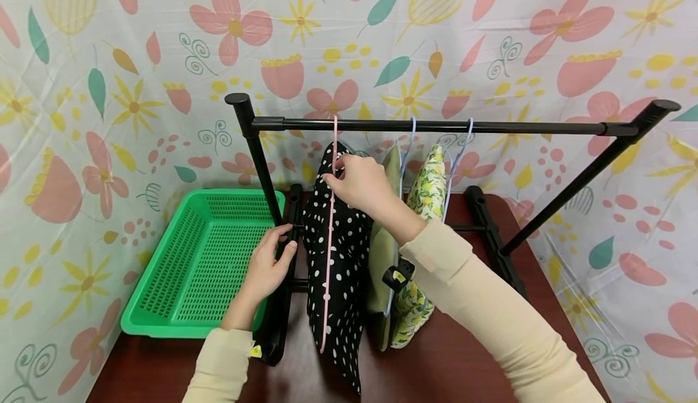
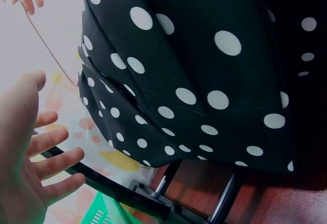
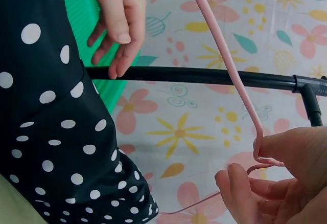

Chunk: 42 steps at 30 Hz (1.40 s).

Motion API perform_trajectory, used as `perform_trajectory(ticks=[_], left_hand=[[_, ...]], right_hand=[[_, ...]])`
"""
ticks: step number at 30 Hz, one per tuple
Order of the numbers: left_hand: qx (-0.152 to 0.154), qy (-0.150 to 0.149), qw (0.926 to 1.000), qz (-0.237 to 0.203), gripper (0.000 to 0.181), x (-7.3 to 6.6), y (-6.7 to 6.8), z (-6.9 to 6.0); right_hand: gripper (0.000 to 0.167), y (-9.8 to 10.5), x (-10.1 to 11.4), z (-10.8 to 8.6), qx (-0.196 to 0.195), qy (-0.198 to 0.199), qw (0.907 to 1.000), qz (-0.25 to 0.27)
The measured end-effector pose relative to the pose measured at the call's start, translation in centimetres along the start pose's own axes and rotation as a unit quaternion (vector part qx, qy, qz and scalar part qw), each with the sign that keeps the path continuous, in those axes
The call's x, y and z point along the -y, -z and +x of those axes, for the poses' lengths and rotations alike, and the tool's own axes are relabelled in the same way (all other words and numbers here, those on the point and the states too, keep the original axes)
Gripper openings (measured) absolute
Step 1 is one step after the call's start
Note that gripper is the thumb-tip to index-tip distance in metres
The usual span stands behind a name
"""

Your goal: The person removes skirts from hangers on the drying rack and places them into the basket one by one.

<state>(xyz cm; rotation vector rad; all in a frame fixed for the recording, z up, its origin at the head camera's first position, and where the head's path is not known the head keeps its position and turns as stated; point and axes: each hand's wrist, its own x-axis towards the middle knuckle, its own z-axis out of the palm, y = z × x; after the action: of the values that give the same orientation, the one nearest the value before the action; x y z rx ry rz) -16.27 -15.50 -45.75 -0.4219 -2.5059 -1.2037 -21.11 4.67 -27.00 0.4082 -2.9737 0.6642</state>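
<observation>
My right hand [image 1: 362,185] pinches a pink hanger [image 1: 327,282] near the base of its hook, thumb and fingertips around the thin frame in the right wrist view. The hook meets the black rail [image 1: 376,125] in the head view. A black cloth with white dots [image 1: 349,245] hangs beside and behind the hanger; how it is fixed there I cannot tell. My left hand [image 1: 268,260] is beside the rack's left upright [image 1: 264,179], fingers spread and holding nothing. The left wrist view shows it apart from the dotted cloth [image 2: 194,96].
Left of the rack stands a green basket [image 1: 131,312]. To the right, an olive cloth [image 1: 382,282] and a lemon-print cloth [image 1: 428,191] hang with blue hangers [image 1: 458,154]. The rack's right foot [image 1: 496,239] rests on the dark red table [image 1: 463,354]. Flowered sheeting [image 1: 349,39] surrounds it.
</observation>
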Motion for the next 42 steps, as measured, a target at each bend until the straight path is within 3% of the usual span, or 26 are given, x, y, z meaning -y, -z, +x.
perform_trajectory(ticks=[17,25,42], left_hand=[[-0.001,0.04,0.9991,-0.018,0.038,0.1,-1.7,0.0],[-0.014,0.022,0.999,-0.037,0.036,0.2,-2.4,-0.1],[0.0,0.061,0.9964,-0.059,0.039,1.0,-3.4,-0.9]], right_hand=[[0.013,0.3,0.2,0.2,-0.02,0.008,0.9998,-0.003],[0.011,0.5,0.3,0.3,-0.015,0.008,0.9998,-0.004],[0.018,0.6,0.4,0.5,-0.016,0.015,0.9997,-0.006]])
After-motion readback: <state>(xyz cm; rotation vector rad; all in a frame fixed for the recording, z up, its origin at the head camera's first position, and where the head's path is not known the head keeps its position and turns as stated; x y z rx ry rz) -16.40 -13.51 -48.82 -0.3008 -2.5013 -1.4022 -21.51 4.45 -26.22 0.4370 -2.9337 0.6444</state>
